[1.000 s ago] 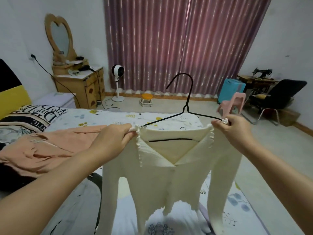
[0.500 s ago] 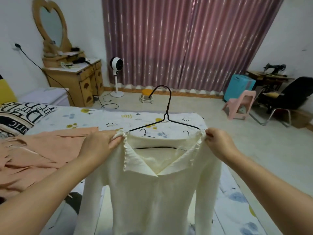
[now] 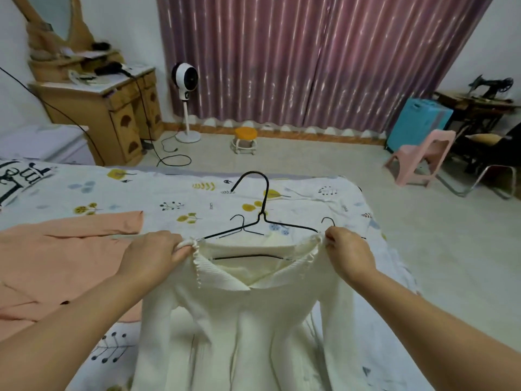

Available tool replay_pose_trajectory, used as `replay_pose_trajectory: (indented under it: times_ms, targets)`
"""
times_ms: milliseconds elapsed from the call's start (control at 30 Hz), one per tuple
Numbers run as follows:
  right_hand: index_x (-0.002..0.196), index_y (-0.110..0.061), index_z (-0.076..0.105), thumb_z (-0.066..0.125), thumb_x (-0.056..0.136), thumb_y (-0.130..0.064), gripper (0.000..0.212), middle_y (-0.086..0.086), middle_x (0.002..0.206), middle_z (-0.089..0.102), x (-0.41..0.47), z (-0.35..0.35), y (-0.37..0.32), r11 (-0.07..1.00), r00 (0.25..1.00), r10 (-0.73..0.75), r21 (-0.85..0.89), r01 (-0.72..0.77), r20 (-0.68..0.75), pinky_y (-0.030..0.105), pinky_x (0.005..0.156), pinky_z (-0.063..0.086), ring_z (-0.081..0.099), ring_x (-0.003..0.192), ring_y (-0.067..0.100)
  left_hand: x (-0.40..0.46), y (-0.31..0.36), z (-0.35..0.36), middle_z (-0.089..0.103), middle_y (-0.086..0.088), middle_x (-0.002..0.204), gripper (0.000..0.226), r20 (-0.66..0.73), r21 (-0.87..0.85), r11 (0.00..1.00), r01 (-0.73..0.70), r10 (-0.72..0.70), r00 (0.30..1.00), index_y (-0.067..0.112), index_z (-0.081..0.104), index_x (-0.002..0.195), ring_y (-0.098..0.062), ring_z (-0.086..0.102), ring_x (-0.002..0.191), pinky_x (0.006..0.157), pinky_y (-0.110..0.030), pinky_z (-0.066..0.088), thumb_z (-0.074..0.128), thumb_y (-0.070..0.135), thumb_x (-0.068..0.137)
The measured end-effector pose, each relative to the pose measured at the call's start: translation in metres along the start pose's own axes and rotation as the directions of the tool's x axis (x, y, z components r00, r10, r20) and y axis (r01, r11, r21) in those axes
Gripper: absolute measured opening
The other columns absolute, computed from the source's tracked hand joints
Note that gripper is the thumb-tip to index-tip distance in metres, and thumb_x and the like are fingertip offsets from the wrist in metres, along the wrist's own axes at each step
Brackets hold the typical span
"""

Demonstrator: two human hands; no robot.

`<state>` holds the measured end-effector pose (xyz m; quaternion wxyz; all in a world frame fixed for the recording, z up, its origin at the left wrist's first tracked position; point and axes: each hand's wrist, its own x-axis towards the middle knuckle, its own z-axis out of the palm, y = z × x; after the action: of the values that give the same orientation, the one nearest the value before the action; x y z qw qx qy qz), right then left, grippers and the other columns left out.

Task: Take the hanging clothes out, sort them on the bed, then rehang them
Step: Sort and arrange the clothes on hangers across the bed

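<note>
Sweater (image 3: pixel 242 328) on hanger (image 3: pixel 263 210) — shoulders pinched; left hand (image 3: pixel 153 256), right hand (image 3: pixel 348 251).

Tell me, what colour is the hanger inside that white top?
Black: the thin wire hanger shows best in the head view, against the pale bed sheet.

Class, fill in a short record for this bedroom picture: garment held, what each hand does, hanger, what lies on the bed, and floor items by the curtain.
garment: white top, on a black hanger
left hand: grips the top's left shoulder
right hand: pinches the right shoulder
on bed: orange garment; two spare hangers behind the top
by curtain: white fan, small orange stool
</note>
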<state>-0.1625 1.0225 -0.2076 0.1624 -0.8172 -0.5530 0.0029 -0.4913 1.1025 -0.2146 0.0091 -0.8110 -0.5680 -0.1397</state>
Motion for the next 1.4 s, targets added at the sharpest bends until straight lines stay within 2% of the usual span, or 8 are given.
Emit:
replay_pose_trajectory:
  times_ms: [233,333,433,533,700,800,1100,1400]
  targets:
    - [0.107,-0.005,0.057,0.038,0.088,0.001,0.027,0.017,0.115,0.056,0.07,0.081,-0.01,0.999,0.998,0.015,0.049,-0.018,0.062,0.032,0.071,0.037,0.053,0.099,0.033,0.063,-0.02,0.076,0.061,-0.014,0.101,0.035,0.073,0.031,0.996,0.083,-0.085,0.994,0.009,0.064,0.093,-0.032,0.057,0.099,0.076,-0.036,0.042,0.047,0.04,0.093]
    - [0.144,-0.011,0.03,0.043,0.091,-0.003,0.055,0.015,0.152,0.019,0.094,0.106,-0.022,0.993,0.982,0.04,0.104,-0.06,0.184,0.036,0.1,0.035,0.036,0.132,0.033,0.093,-0.026,0.107,0.032,-0.02,0.141,0.056,0.143,-0.181,0.945,0.271,-0.248,0.958,0.011,0.039,0.138,-0.036,0.03,0.132,0.105,-0.043,0.03,0.054,0.038,0.091]
    - [0.148,-0.014,0.018,0.043,0.094,-0.009,0.06,0.014,0.156,0.002,0.084,0.14,-0.021,0.997,0.948,0.064,0.03,-0.077,0.312,0.039,0.106,0.03,0.025,0.139,0.034,0.095,-0.026,0.146,0.005,-0.014,0.154,0.07,0.288,-0.068,0.966,0.25,-0.221,0.932,0.017,0.015,0.148,-0.032,0.006,0.142,0.113,-0.043,0.02,0.051,0.038,0.092]
    - [0.145,-0.013,0.024,0.043,0.093,-0.01,0.056,0.016,0.155,0.007,0.049,0.171,-0.01,0.995,0.903,-0.008,-0.084,0.049,0.429,0.041,0.107,0.029,0.023,0.139,0.033,0.065,-0.018,0.179,0.015,-0.011,0.153,0.061,0.387,-0.028,0.988,0.151,-0.129,0.913,0.015,0.02,0.146,-0.029,0.014,0.141,0.112,-0.037,0.024,0.045,0.034,0.094]
    - [0.144,-0.016,0.027,0.042,0.094,-0.014,0.052,0.013,0.15,0.019,-0.01,0.181,0.005,0.961,0.797,-0.054,-0.185,0.204,0.602,0.038,0.106,0.032,0.028,0.135,0.031,0.014,-0.015,0.19,0.032,-0.009,0.147,0.056,0.749,0.0,0.996,0.093,-0.062,0.66,0.014,0.023,0.145,-0.026,0.034,0.133,0.104,-0.029,0.031,0.041,0.035,0.097]
    - [0.14,-0.016,0.035,0.04,0.094,-0.012,0.046,0.011,0.144,0.033,-0.035,0.165,0.009,0.946,0.779,-0.092,-0.19,0.263,0.62,0.038,0.103,0.036,0.037,0.128,0.03,-0.006,-0.013,0.176,0.039,-0.007,0.144,0.049,0.807,0.01,0.995,0.102,-0.068,0.587,0.013,0.033,0.14,-0.023,0.04,0.129,0.099,-0.026,0.034,0.042,0.035,0.096]
    - [0.127,-0.017,0.051,0.039,0.09,-0.007,0.04,0.006,0.126,0.054,-0.127,0.071,-0.009,0.877,0.795,-0.317,-0.159,0.453,0.517,0.031,0.089,0.037,0.051,0.111,0.025,-0.081,0.036,0.071,0.045,-0.007,0.138,0.047,0.77,-0.08,0.996,0.026,0.045,0.637,0.016,0.035,0.14,-0.021,0.045,0.124,0.094,-0.027,0.037,0.04,0.034,0.097]
    - [0.13,-0.015,0.045,0.042,0.09,-0.01,0.041,0.007,0.13,0.046,-0.274,-0.033,-0.046,0.94,0.867,-0.244,-0.115,0.322,0.434,0.035,0.095,0.033,0.042,0.119,0.027,-0.228,0.094,-0.05,0.039,-0.005,0.142,0.048,0.609,-0.175,0.983,0.063,0.058,0.791,0.018,0.03,0.142,-0.022,0.044,0.125,0.098,-0.031,0.038,0.039,0.036,0.098]
